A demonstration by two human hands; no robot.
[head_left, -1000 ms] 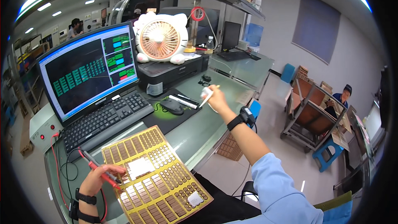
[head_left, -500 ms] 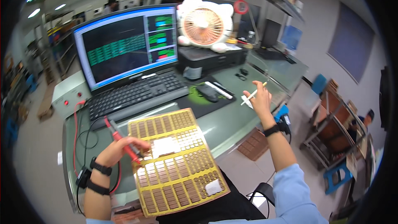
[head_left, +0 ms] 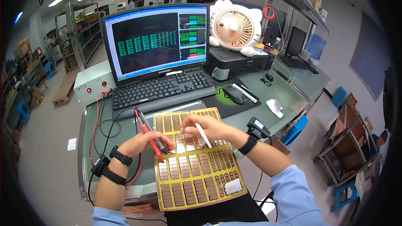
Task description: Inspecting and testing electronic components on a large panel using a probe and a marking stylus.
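A yellow panel of copper-coloured circuit boards [head_left: 184, 178] lies tilted at the desk's front edge, with a white label [head_left: 233, 186] near its lower right corner. My left hand [head_left: 142, 143] is closed around a red test probe [head_left: 155, 144] and a grey test probe [head_left: 146, 122], side by side, tips down by the panel's left part. Over the panel's upper middle, my right hand [head_left: 209, 127] is closed on a slim white pen [head_left: 204, 136] slanting down to the right. Its fingers partly cover the boards below.
Behind the panel stand a black keyboard [head_left: 163, 91] and a monitor [head_left: 144, 44]. A tester box [head_left: 93, 87] sits left, wired to the probes. Rightward are a mouse [head_left: 233, 94], a crumpled tissue [head_left: 274, 108] and a printer [head_left: 238, 63] bearing a fan [head_left: 233, 27].
My right hand has come leftward from above the right of the desk to over the panel, still holding the pen. The left hand keeps both probes. The view has shifted left.
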